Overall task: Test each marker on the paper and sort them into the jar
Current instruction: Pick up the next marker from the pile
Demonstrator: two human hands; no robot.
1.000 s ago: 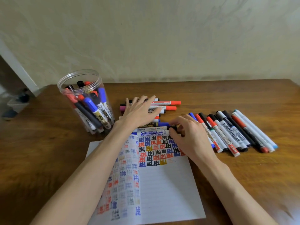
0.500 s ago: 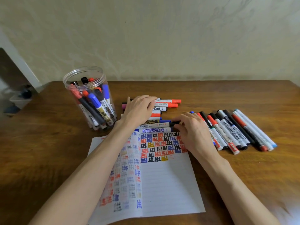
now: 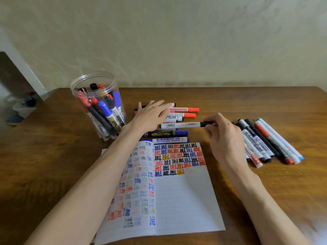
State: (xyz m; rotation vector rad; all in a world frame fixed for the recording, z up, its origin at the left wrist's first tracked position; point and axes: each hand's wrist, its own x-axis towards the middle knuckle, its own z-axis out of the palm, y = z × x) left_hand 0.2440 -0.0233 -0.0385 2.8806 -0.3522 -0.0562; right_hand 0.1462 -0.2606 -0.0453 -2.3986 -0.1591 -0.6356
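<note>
Marker (image 3: 180, 125) in question had a white barrel with a barcode label and a black cap. It lay level just above the pile, between my two hands. My right hand (image 3: 224, 137) pinched its cap end with thumb and fingertips, and its tail end sat just beside my left hand (image 3: 150, 115). My left hand was flat, with straight fingers resting on top of the loose pile and gripping nothing.

Beyond my left fingers I could count two orange-capped markers (image 3: 185, 109) and one black-capped one past them. Nearer my wrist lay two blue markers (image 3: 166, 133), side by side. The nearer one touched the top edge of the paper (image 3: 184, 200). My hand hid the rest of the pile, so I could not count it.

Left of my left forearm stood one see-through jar (image 3: 106, 78), open at the top and packed with red, blue and black markers leaning on each other. They were too crowded to count.

Right of my right hand lay a row of markers (image 3: 261, 138), at least six, partly hidden by my knuckles.

Under both forearms was the one lined sheet, with rows of red, black, blue and gold marks across its top. The lower right part was unmarked.

Bare wood of the table (image 3: 53, 156) showed beyond my right fingertips up to the far edge, where it met the wall (image 3: 177, 41). More showed to the left of the jar.
</note>
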